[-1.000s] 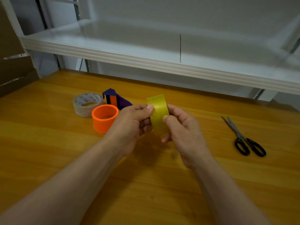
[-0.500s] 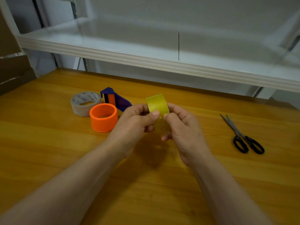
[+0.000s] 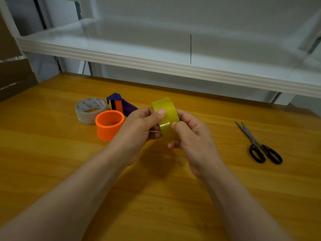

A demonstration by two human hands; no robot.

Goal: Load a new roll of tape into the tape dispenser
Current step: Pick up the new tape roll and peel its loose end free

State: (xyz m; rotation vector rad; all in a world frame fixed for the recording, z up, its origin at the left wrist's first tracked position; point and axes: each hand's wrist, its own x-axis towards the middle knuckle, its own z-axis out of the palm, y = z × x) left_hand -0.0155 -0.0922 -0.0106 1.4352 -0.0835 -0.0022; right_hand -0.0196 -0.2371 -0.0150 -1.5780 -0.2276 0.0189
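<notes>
A yellow roll of tape (image 3: 167, 113) is held on edge above the wooden worktop (image 3: 52, 153), between the two hands and clear of the surface. The left hand (image 3: 139, 126) is closed on the roll's left side, with its thumb laid across the outer band near the top. The right hand (image 3: 192, 136) is closed on the right side, its thumb pressed on the band lower down. The fingers (image 3: 155, 135) of the left hand are curled in against the roll's side face.

The tape dispenser (image 3: 119, 104), purple with an orange part, is set on the worktop behind and to the left of the hands. An orange ring (image 3: 109, 124) is stood just in front of it, touching or nearly touching a clear roll of tape (image 3: 90, 110) laid flat at its left. Black-handled scissors (image 3: 258, 143) are laid well apart at the right. A white shelf (image 3: 156, 65) is seen beyond the worktop.
</notes>
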